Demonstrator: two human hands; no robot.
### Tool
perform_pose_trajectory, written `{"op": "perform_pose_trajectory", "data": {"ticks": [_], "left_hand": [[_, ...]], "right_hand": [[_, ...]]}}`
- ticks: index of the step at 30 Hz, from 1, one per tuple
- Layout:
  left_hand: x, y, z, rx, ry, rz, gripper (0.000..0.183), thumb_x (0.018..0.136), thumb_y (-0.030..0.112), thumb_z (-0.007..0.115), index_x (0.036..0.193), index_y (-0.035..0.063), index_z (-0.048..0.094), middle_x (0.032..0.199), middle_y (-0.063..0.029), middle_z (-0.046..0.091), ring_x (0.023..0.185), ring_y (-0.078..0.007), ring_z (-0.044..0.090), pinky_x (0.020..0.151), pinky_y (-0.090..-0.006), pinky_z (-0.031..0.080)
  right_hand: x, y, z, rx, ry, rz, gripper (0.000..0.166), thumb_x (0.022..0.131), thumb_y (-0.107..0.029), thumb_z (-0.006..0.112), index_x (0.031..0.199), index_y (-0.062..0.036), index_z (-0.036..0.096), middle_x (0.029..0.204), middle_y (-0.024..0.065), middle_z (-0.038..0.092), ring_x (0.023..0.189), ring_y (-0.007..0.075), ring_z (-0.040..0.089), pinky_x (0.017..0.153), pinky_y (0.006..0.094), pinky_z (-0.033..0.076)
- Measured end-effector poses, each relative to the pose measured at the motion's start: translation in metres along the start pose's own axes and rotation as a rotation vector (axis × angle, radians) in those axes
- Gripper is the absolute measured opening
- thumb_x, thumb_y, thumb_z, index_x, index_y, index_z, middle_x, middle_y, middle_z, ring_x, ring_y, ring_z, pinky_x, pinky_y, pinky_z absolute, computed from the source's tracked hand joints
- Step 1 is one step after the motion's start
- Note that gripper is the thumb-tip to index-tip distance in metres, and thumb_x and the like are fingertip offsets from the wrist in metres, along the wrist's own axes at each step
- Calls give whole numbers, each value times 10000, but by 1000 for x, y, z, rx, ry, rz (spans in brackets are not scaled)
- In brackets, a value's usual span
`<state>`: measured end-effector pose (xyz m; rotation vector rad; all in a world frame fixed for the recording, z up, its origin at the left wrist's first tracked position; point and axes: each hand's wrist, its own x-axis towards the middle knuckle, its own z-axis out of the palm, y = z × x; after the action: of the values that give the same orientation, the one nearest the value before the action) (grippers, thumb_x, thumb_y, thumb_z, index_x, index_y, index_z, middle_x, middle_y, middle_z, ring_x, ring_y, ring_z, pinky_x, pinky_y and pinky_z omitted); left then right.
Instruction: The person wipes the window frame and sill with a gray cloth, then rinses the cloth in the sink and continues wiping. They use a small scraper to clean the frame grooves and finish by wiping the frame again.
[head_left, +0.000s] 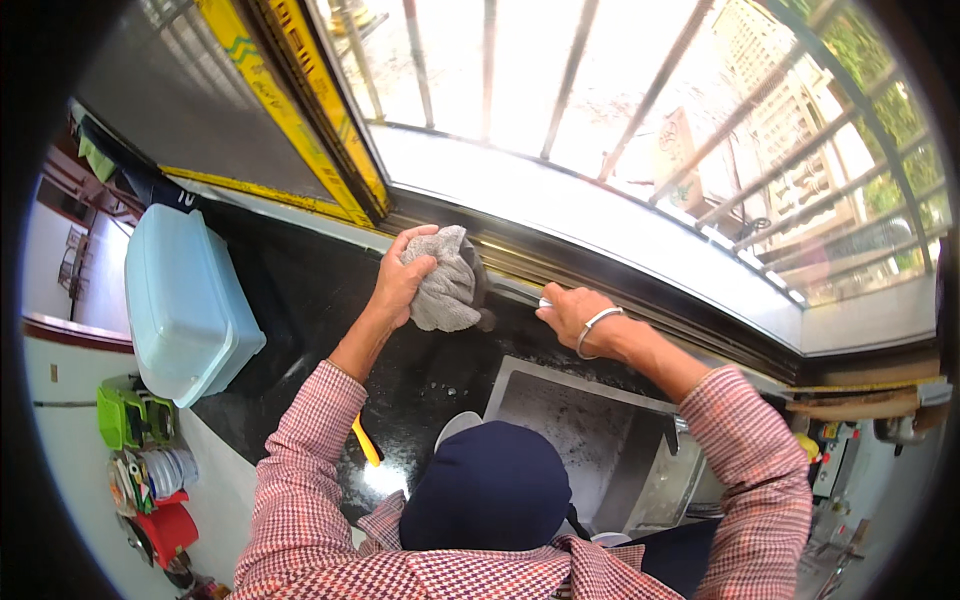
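Note:
My left hand (397, 281) grips a bunched grey cloth (442, 289) over the black countertop (405, 360), close to the window's sliding track (517, 266). A darker, dirty-looking patch shows along the cloth's right side. My right hand (577, 319) is closed around a slim tool (545, 302) with a pale handle. Its thin shaft points left along the track towards the cloth; the tip is blurred, so its exact kind is unclear. A metal bangle (598, 327) circles my right wrist.
A sink (555, 420) with a faucet (673, 435) lies below my right hand. An upside-down light-blue plastic bin (184, 300) stands left on the counter. A yellow-handled tool (365, 442) lies by my left forearm. Window bars (570, 82) and a yellow-taped frame (330, 112) rise behind.

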<state>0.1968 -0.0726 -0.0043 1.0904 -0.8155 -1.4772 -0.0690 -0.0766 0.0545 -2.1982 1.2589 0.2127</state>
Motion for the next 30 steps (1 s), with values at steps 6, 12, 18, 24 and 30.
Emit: {"op": "perform_pose_trajectory", "data": {"ticks": [6,12,18,24,30], "left_hand": [[-41,14,-6,-74,-149,-127,480,686,-53,464,1154,34,518,1073,-90,564,939,-154,567,833,-292,481],[-71,49,-15,39,-192,-35,491,663,-13,499,1151,35,528,1096,-64,549,989,-125,533,883,-266,427],[-44,61,-20,197,115,174,462,705,0,505,1165,21,541,1087,-61,565,988,-125,535,894,-265,414],[6,22,-57,1154,245,431,443,750,68,561,1191,28,531,1073,-172,558,959,-315,573,842,-348,451],[17,22,-29,1443,172,368,422,722,97,585,1137,27,555,938,-184,510,868,-369,541,735,-403,456]], "right_hand": [[50,-20,82,539,45,-24,279,903,-283,493,927,-5,498,729,207,585,659,335,583,603,411,462],[57,-91,108,1725,95,-67,187,945,-253,462,978,-73,501,659,-8,477,453,52,372,396,195,281],[112,-110,72,830,618,-74,160,885,-169,509,971,-34,509,741,159,586,671,286,591,600,410,457],[146,-101,54,75,463,-27,143,792,-130,541,896,-34,522,841,206,615,759,371,631,647,454,507],[129,-80,32,-19,339,20,148,776,-114,537,910,-53,551,865,189,634,784,336,646,655,413,522]]}}
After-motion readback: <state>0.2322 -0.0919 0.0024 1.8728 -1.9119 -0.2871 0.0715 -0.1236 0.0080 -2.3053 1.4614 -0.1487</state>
